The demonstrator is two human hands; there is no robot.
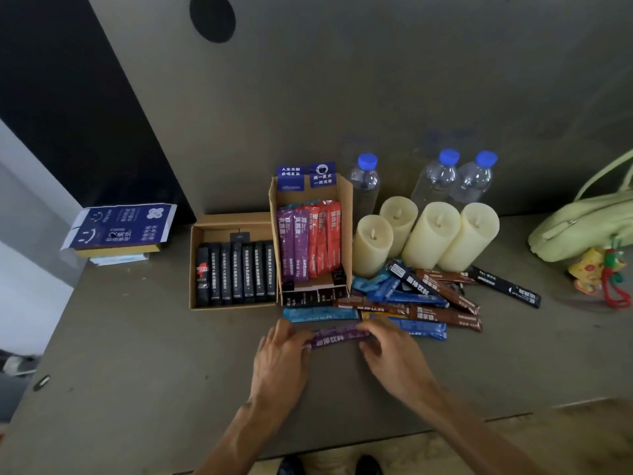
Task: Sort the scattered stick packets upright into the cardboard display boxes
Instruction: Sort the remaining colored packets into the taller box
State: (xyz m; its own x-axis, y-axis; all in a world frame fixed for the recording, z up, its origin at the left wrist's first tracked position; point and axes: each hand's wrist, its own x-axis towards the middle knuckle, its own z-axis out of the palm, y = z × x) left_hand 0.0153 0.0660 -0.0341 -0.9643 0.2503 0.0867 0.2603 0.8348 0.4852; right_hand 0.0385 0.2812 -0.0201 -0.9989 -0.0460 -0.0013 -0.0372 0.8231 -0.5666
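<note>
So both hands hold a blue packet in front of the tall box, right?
No, the head view shows the packet is purple, not blue. The left hand and right hand do hold it in front of the tall box.

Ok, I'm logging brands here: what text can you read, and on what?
"YOU CAN", "COFFEE": blue carton
"固体饮料": purple packet, navy packet
Black packets, brown packets, header cards: too blurred to read.

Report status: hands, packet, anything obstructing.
Left hand, right hand: each pinching one end of the purple stick packet. Packet flat, not yet boxed. Light-blue packet lies between it and the tall display box.
</note>
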